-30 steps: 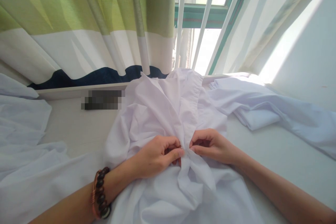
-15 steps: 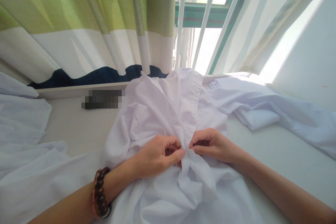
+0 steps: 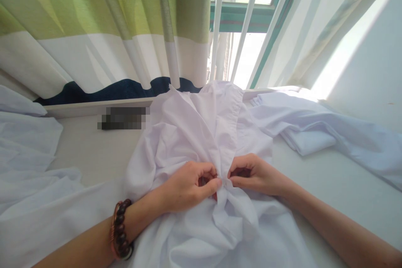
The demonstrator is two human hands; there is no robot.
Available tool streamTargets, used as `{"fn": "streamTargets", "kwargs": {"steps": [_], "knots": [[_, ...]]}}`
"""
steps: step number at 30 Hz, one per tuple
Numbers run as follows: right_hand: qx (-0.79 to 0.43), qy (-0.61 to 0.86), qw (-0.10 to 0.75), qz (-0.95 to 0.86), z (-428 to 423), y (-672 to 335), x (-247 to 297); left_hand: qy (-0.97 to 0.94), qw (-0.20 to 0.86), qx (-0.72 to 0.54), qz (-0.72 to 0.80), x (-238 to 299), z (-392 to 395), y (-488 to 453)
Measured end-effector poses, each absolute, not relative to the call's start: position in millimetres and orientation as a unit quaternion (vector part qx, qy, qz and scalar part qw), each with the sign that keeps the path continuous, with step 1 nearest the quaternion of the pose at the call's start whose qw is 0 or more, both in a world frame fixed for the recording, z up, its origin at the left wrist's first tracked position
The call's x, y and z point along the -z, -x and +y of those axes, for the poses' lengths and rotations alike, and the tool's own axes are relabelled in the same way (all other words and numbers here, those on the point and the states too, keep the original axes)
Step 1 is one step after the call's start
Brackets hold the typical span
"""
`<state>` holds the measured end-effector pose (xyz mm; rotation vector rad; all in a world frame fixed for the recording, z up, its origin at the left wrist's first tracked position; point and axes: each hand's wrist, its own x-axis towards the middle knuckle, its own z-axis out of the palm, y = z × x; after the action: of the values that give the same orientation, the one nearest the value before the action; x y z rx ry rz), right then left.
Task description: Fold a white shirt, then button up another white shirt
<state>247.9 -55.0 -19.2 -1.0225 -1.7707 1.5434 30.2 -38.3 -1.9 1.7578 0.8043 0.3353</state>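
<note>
A white garment (image 3: 191,121) with a gathered edge lies rumpled in front of me, spread from the far ledge down to the bottom of the view. My left hand (image 3: 194,186), below a beaded bracelet on the wrist, pinches its fabric near the middle between thumb and fingers. Close by on the right, my right hand (image 3: 251,173) pinches the same cloth, the fingertips of both hands only a little apart. Folds bunch up between and below them. What lies under the fingertips is too small to make out.
White cloth (image 3: 28,176) is heaped at the left. Another white cloth (image 3: 310,138) lies folded at the right. A dark, blurred-out object (image 3: 124,118) rests near the back ledge. Green-and-white curtains (image 3: 132,21) and a barred window (image 3: 241,19) stand behind.
My right hand has shifted very slightly right, away from the left fingertips. Left hand and garment look almost the same.
</note>
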Motion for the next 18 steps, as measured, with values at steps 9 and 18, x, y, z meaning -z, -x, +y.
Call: {"fn": "streamTargets", "kwargs": {"steps": [9,18], "knots": [[-0.607,0.39,0.265,-0.64,-56.7,-248.1,17.2,-0.752,0.542,-0.141,0.348,1.0,-38.2,-30.7],[-0.591,0.429,0.287,-0.62,-55.3,-245.0,12.2,-0.754,0.537,-0.134,0.354,0.4,-38.5,-30.5]]}}
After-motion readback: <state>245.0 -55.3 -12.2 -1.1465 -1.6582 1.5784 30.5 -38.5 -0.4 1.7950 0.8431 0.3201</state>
